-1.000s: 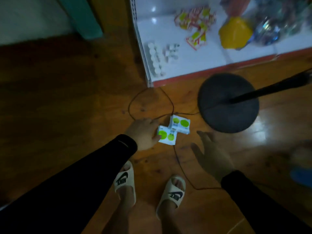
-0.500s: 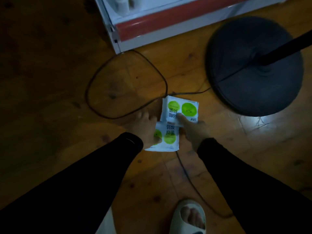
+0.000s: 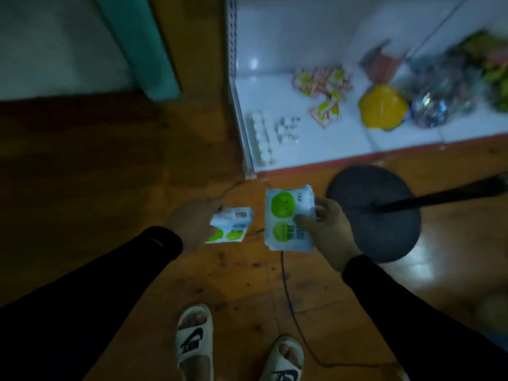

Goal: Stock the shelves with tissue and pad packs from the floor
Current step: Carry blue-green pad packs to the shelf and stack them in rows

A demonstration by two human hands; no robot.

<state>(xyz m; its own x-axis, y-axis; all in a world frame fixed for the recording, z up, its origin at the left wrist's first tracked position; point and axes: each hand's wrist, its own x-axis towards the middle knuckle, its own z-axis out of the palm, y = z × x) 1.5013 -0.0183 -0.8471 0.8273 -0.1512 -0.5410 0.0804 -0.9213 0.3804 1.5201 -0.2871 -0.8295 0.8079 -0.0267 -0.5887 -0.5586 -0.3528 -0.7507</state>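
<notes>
Right hand (image 3: 327, 229): I pinch a soft pack (image 3: 288, 220), thumb on its green-dotted face, fingers curled behind; held flat, probably so it slides onto the shelf (image 3: 316, 149)
Left hand (image 3: 192, 224): my fingers grip the second pack (image 3: 231, 225) at one end, clear of the floor (image 3: 110, 174); exact finger lay unclear
Material: crinkly white film, pillowy, rectangular
Shelf: smooth white board, just ahead

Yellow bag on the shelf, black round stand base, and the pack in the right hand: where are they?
yellow bag (image 3: 382, 108), head view, its middle.
stand base (image 3: 384, 243), head view, its dark disc.
pack (image 3: 286, 215), head view, its printed front.
</notes>
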